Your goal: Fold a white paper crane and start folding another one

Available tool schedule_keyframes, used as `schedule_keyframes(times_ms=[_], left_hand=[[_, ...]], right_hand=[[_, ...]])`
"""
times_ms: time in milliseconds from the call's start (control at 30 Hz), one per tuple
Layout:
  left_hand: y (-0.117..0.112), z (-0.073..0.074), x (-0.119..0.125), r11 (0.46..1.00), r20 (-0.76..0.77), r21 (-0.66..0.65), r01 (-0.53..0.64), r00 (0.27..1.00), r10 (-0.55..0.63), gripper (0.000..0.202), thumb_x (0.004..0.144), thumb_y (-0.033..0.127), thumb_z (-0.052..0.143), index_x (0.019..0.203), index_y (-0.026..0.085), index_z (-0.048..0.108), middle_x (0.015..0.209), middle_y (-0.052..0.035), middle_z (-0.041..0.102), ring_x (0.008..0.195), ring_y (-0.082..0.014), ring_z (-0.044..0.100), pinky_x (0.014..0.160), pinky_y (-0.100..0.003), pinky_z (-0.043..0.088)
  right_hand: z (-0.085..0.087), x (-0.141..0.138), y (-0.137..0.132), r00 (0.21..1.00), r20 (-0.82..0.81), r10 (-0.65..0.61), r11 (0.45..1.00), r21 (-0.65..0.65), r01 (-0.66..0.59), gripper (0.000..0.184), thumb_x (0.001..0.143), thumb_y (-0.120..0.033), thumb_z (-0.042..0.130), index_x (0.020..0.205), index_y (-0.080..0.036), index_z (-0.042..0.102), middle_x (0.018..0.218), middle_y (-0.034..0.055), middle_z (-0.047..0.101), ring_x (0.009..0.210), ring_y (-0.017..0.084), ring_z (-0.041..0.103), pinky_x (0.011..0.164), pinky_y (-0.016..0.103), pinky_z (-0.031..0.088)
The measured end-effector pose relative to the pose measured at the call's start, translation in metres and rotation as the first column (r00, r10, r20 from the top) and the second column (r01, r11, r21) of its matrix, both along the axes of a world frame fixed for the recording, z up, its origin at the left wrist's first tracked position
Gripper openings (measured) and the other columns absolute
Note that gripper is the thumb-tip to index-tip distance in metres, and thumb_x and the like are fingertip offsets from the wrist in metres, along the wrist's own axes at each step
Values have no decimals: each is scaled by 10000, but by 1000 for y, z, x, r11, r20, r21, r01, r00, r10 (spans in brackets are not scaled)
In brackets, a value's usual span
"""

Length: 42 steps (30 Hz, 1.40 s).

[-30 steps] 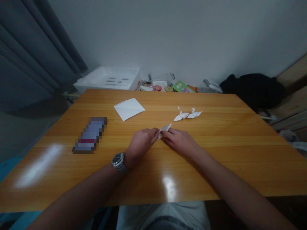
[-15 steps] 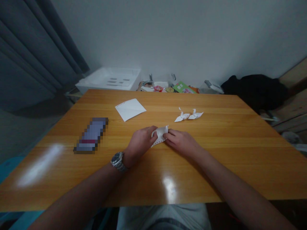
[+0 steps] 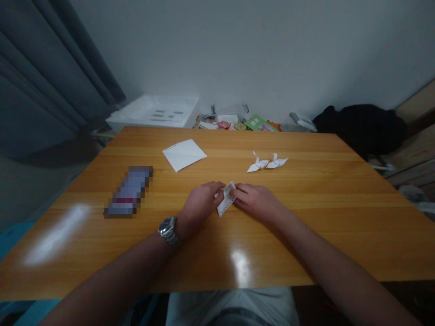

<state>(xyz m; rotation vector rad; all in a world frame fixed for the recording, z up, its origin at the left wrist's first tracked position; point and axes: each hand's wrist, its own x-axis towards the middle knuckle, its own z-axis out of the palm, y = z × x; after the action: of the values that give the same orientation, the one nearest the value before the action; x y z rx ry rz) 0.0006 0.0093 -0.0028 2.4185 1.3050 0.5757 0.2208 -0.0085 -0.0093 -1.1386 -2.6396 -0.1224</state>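
Observation:
A small folded piece of white paper (image 3: pixel 224 205), with punched holes along one edge, is between my hands over the middle of the table. My left hand (image 3: pixel 204 199) pinches its left side, thumb on top. From the other side my right hand (image 3: pixel 254 199) grips it between thumb and fingers. Beyond my right hand lie two folded white paper cranes (image 3: pixel 258 165), close together. A flat white sheet of paper (image 3: pixel 184 155) with a row of holes rests farther back on the left.
The glossy wooden table (image 3: pixel 322 235) spans the view. On its left lies a blurred-out phone (image 3: pixel 131 192). Behind the far edge are a white foam box (image 3: pixel 159 108), a green packet (image 3: pixel 260 123) and a black cloth heap (image 3: pixel 360 129). A blue curtain hangs at left.
The folded paper has turned between my hands, its holed edge now slanting more steeply and its lower corner pointing toward me. Both hands have stayed nearly in place.

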Motion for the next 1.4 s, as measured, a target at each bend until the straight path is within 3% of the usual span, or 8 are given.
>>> schedule_keyframes(times_ms=[333, 567, 800, 933, 1133, 1267, 1400], left_hand=[[1, -1, -1, 1000, -25, -3, 0, 1000, 0, 136, 960, 245, 557, 989, 206, 684, 921, -43, 726, 796, -200, 655, 679, -280, 422], [4, -10, -4, 999, -26, -39, -5, 1000, 4, 212, 923, 234, 585, 1111, 218, 681, 1002, -43, 724, 889, -215, 672, 743, -289, 479], [4, -9, -3, 991, 173, -136, 9, 985, 15, 381, 921, 232, 583, 1301, 210, 600, 1135, -68, 735, 966, -224, 699, 848, -324, 534], [2, -7, -1, 967, 358, -241, 85, 934, 7, 315, 940, 209, 554, 1253, 211, 591, 1062, -54, 751, 945, -196, 722, 817, -292, 567], [5, -19, 2, 914, 611, -349, 207, 790, 54, 270, 921, 240, 613, 1186, 188, 601, 1121, -76, 741, 1004, -185, 724, 861, -299, 596], [7, -22, 5, 898, 681, -376, 231, 726, 98, 315, 874, 249, 663, 1169, 156, 606, 1129, -101, 737, 1035, -200, 714, 925, -348, 585], [7, -13, 3, 893, 689, -380, 243, 718, 98, 366, 848, 237, 647, 1197, 139, 599, 1173, -118, 723, 1080, -217, 696, 973, -382, 557]], right_hand=[[4, 0, -2, 999, -26, 22, 997, -75, -24, 320, 1033, -439, 493, 1112, -186, 673, 1123, 111, 703, 966, 226, 662, 774, 328, 500], [-3, 6, 2, 998, -46, 29, 997, -74, -33, 162, 1006, -225, 556, 1075, -186, 697, 1150, 104, 728, 999, 226, 688, 824, 346, 549], [-8, 10, 3, 979, -199, 36, 994, -95, -56, 256, 980, -148, 569, 1204, -200, 683, 1253, 111, 708, 1091, 226, 703, 934, 367, 588], [-7, 12, 4, 958, -282, 56, 994, -78, -81, 304, 963, -111, 567, 1225, -203, 690, 1270, 113, 704, 1130, 233, 697, 976, 398, 593], [-10, 18, 7, 940, -322, 112, 993, -6, -120, 222, 983, -127, 543, 1121, -157, 714, 1274, 147, 699, 1140, 233, 695, 989, 415, 593], [-9, 18, 5, 930, -356, 89, 994, -24, -105, 207, 984, -144, 548, 1125, -172, 697, 1328, 135, 674, 1185, 227, 672, 1006, 422, 584], [-6, 18, 4, 923, -373, 95, 993, -24, -112, 219, 980, -146, 557, 1152, -182, 688, 1366, 131, 653, 1213, 224, 657, 1019, 420, 576]])
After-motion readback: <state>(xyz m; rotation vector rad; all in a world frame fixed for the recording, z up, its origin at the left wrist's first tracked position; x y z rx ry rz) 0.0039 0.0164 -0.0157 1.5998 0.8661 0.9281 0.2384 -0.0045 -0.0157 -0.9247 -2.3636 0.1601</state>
